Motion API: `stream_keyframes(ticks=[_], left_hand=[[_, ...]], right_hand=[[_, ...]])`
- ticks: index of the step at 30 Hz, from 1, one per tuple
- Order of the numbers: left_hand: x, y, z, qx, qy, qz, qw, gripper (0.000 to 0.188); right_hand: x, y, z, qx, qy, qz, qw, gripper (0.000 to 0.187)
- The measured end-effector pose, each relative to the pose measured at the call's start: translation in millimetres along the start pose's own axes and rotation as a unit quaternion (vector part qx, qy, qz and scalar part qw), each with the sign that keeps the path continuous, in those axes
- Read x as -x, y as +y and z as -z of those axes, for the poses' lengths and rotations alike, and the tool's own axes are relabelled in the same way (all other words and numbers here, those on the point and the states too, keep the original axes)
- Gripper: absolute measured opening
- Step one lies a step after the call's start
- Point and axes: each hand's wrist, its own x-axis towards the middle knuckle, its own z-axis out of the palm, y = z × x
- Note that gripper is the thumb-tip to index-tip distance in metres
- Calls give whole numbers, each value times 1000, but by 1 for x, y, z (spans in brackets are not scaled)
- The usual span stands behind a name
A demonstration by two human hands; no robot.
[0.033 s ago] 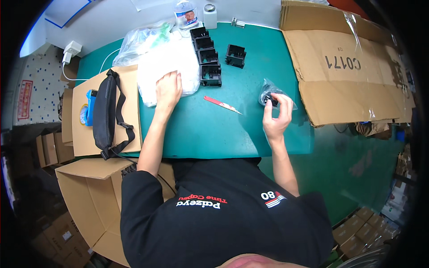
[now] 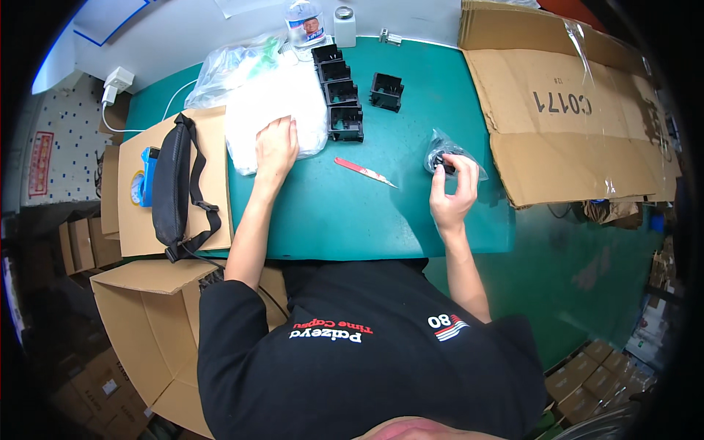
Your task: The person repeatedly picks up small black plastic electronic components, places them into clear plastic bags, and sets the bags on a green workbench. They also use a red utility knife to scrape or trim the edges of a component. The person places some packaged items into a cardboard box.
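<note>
My left hand rests with its fingers laid over a stack of white plastic bags, holding nothing visible. At the right, the thumb and curved fingers of my right hand close on small black parts at a clear plastic bag. Exactly what lies between those fingertips is partly hidden. A red-handled knife lies on the green table between my hands. Several black open box-shaped plastic housings stand in a column beside the white bags. One more black housing sits apart, to their right.
A flattened cardboard box covers the table's right side. Cardboard at the left carries a black waist bag and a blue tape dispenser. At the back stand a clear bottle and a white bottle. An open carton sits below left.
</note>
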Motion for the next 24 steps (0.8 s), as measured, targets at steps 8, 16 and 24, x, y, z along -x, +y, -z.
stream_keyframes(ticks=[8,16,24], left_hand=[[6,7,3,22,84,-55,995,22],[26,34,36,216,26,29,976,7],[80,85,69,543,-228,135,797,26]], right_hand=[[14,-12,-4,-23,-19,56,998,24],[31,-24,-17,-123,-100,8,987,33],[25,-62,-59,-247,-350,-43,903,50]])
